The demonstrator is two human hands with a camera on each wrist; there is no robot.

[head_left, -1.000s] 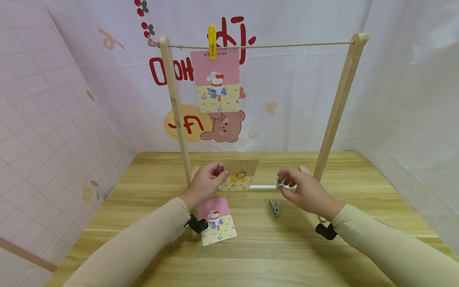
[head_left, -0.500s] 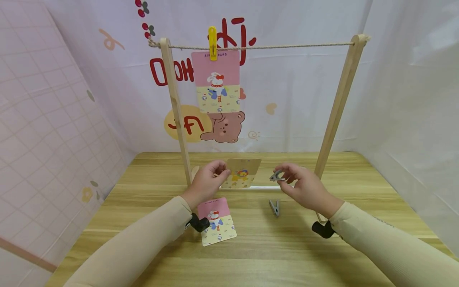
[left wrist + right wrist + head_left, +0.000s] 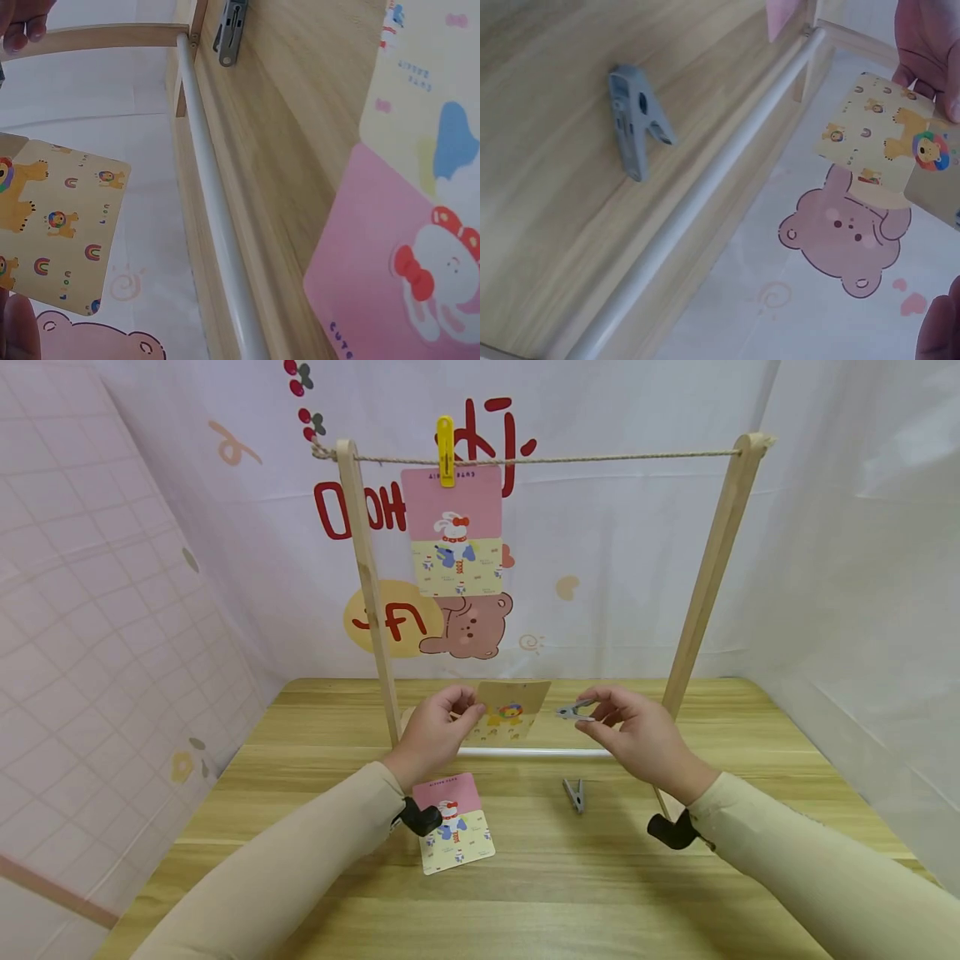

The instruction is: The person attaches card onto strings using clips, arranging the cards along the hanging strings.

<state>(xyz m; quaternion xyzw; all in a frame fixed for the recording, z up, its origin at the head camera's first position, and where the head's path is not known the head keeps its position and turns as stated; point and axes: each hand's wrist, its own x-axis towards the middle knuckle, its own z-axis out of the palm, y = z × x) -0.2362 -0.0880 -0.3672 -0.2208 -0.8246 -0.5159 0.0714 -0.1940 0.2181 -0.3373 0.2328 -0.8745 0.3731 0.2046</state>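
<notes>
On the bench [image 3: 675, 877] stands a wooden drying frame [image 3: 365, 585] with a rope [image 3: 600, 457] strung across its top. One stage looks finished — a pink rabbit card [image 3: 452, 531] already hangs from the rope under a yellow peg [image 3: 446, 450], near the left post, with the rest of the rope bare. A second pink card [image 3: 454, 823] lies flat on the bench by the left wrist, not yet hung. The left hand [image 3: 433, 733] pinches a yellow lion card [image 3: 512, 710] by its left edge, holding it upright low over the bench, well below the rope. The right hand [image 3: 637, 735] pinches a grey peg [image 3: 573, 711] just beside that card. A spare grey peg [image 3: 574, 793] lies on the bench — so I judge two cards remain to go up.
</notes>
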